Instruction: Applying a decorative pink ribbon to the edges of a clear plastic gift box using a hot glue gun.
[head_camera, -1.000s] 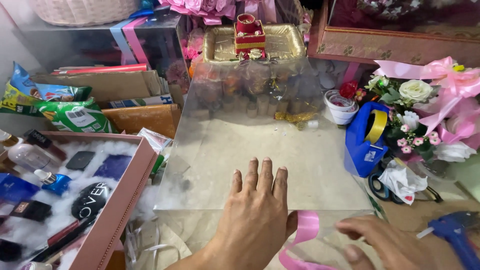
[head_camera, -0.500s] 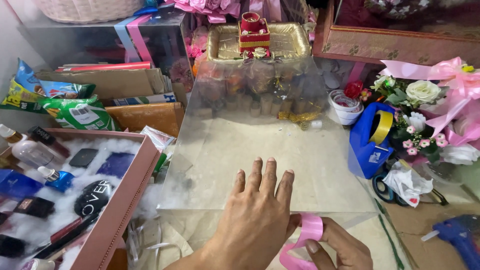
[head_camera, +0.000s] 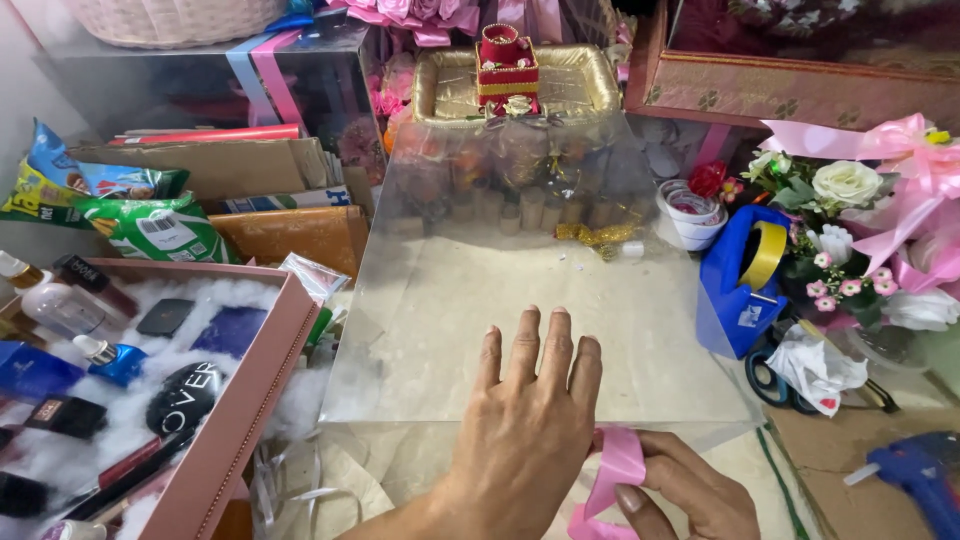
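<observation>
My left hand (head_camera: 525, 430) lies flat, fingers slightly spread, on top of a large clear plastic sheet (head_camera: 520, 290) that leans up toward the back. Just below the sheet's near edge, my right hand (head_camera: 685, 495) pinches a strip of pink ribbon (head_camera: 612, 478) between thumb and fingers. The ribbon curls down past the frame's bottom edge. Both hands sit at the sheet's near right corner, almost touching each other.
A pink tray (head_camera: 235, 420) with cosmetics on white fluff stands at the left. Snack bags (head_camera: 110, 205) and cardboard lie behind it. A blue tape dispenser (head_camera: 740, 280), scissors (head_camera: 775, 375), artificial flowers (head_camera: 850, 190), a blue glue gun (head_camera: 920, 475) and a gold tray (head_camera: 560, 85) are around.
My right hand has come in from the lower right to the sheet's near edge, bringing the pink ribbon up beside my left hand. My left hand has stayed flat on the sheet.
</observation>
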